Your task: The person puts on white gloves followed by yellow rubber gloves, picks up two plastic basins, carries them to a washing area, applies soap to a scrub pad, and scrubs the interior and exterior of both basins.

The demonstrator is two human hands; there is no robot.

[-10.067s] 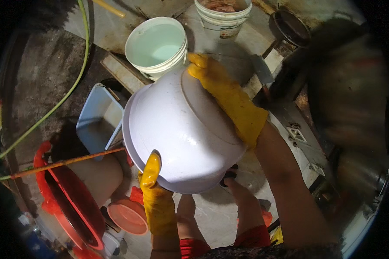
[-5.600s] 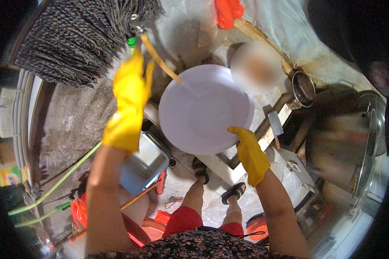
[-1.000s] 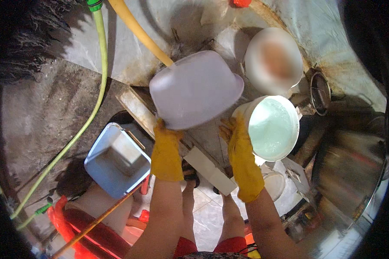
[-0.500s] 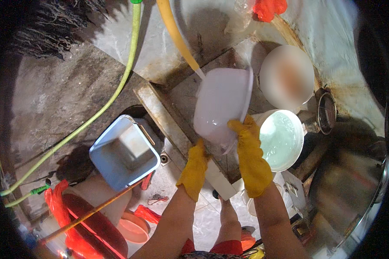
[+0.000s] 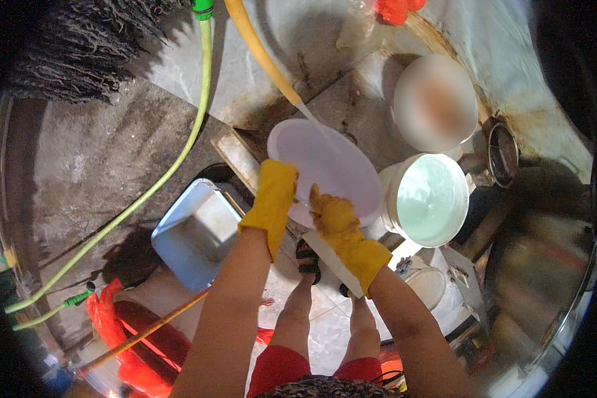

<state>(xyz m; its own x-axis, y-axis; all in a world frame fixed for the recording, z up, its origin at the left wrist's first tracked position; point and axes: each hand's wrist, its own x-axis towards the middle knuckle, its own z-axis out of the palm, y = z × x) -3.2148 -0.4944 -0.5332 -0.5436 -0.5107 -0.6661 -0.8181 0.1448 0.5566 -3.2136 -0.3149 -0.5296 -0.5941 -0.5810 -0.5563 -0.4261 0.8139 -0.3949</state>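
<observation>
A pale lilac plastic basin [image 5: 338,162] is tilted with its inside toward me, over a low tiled trough. Water runs into it from the orange hose [image 5: 265,53] above. My left hand [image 5: 273,196], in a yellow rubber glove, is closed on the basin's left rim, fingertips mostly hidden. My right hand [image 5: 341,229], gloved in yellow too, lies over the near rim, its curled fingers against the inside wall and one finger pointing up. Right of the basin stands a white bucket [image 5: 393,212] holding clear, greenish-looking water.
A round white vessel [image 5: 436,103], blurred, stands behind the bucket. At left are a blue tub [image 5: 196,239], a yellow-green hose [image 5: 186,149] and a dark mop head [image 5: 93,53]. The trough's pale ledge [image 5: 335,265] runs near my feet. A large metal pan [image 5: 544,272] lies at right.
The basin has turned from showing its underside to showing its inside, and sits slightly lower. My left hand has moved up its left side; my right hand has moved left and inward.
</observation>
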